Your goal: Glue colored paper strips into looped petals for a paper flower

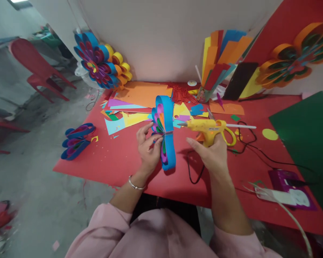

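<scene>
My left hand (148, 147) pinches a paper flower piece (169, 143) made of looped strips, blue outside with purple, orange and green loops within. It is held upright above the red table covering (118, 157). In my right hand (214, 152) is a yellow glue gun (204, 125), a white glue stick (242, 126) poking from its back. The nozzle points left, close to the blue strip; I cannot tell whether they touch. Another looped paper piece (76, 141) in blue and purple lies at the table's left edge.
Paper scraps (129, 120) and orange sheets (142, 92) cover the back. A cup (203, 94) holds coloured strips. Finished paper flowers (94, 68) lean at back left. A black cord (269, 154), a power strip (280, 196) and a green board (309, 132) are on the right.
</scene>
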Tool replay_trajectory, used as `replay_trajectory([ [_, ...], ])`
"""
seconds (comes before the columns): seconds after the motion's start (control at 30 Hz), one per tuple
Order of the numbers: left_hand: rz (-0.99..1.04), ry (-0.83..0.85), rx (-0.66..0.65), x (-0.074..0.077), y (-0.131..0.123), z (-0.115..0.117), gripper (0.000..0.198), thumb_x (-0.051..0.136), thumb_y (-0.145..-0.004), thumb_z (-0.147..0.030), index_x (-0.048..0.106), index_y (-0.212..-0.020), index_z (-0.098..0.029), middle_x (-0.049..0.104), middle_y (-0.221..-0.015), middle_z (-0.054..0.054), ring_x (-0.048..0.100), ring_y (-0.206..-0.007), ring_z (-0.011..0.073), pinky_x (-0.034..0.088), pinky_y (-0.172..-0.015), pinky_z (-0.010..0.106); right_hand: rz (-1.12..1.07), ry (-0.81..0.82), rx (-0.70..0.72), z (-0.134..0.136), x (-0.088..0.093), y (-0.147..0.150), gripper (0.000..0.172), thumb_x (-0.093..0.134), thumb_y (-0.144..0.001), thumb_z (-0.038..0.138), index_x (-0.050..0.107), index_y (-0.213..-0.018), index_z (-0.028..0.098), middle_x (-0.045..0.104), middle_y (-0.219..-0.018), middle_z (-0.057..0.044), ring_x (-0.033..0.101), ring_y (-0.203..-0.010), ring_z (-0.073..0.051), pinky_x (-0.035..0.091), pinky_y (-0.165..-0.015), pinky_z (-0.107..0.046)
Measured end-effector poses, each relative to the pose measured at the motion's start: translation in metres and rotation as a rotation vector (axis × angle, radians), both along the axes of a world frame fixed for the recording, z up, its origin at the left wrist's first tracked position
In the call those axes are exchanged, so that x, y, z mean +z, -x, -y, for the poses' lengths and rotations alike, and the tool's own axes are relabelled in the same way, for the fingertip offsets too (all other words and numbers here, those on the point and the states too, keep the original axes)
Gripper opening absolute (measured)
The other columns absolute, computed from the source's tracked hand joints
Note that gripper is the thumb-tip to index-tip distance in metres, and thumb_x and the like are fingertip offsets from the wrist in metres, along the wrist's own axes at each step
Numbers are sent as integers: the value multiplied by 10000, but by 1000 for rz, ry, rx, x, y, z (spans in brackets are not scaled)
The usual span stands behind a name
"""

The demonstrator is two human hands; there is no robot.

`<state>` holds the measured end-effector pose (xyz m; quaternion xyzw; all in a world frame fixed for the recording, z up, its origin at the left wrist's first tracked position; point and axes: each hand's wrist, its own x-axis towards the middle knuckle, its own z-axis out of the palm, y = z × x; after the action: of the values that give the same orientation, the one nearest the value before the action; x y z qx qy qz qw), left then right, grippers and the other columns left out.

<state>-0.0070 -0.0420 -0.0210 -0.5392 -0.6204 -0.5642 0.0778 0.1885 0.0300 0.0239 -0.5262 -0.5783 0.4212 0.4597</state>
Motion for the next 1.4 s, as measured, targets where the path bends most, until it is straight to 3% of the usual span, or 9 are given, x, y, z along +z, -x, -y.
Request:
replay_trajectory([
  [0.2, 44, -25, -4, -2, 0, -1, 239, 645, -1023, -382, 776, -910, -217, 651, -1376, 102, 572, -1360, 280, 518, -1078, 481, 219, -109, -96, 2, -1, 0, 482, 858, -609, 576, 573, -808, 242, 606, -661, 16, 564, -562, -181, 492, -541, -356],
  [0.4, 26, -62, -11, -2, 1, -2, 171, 675, -1006, -336, 770, -920, -224, 651, -1373, 91, 585, -1331, 270, 526, -1071, 481, 493, -353, -128, 1, -10, 1, 360, 731, -717, 553, 526, -762, 261, 602, -711, -26, 621, -689, -250, 518, -689, -431],
  [0.67, 18, -21, -7, 0, -1, 0, 146, 684, -1000, -320, 774, -931, -227, 652, -1390, 93, 581, -1347, 278, 538, -1063, 487, 571, -444, -161, 0, -13, 2, 335, 677, -757, 553, 498, -754, 270, 558, -665, -14, 609, -689, -259, 502, -672, -415],
  [1.2, -18, 18, -21, 3, -1, 1, 171, 662, -1011, -333, 776, -939, -228, 637, -1423, 94, 571, -1364, 282, 539, -1063, 501, 607, -443, -197, -1, -17, 2, 342, 681, -733, 560, 506, -759, 267, 549, -653, -9, 611, -680, -263, 493, -656, -404],
  [1.4, 15, 6, -36, 4, -2, 2, 147, 675, -1003, -309, 784, -942, -231, 637, -1424, 92, 562, -1366, 280, 530, -1068, 496, 663, -418, -197, 2, -14, 1, 299, 646, -758, 527, 495, -720, 272, 596, -690, -54, 627, -714, -288, 510, -689, -444],
])
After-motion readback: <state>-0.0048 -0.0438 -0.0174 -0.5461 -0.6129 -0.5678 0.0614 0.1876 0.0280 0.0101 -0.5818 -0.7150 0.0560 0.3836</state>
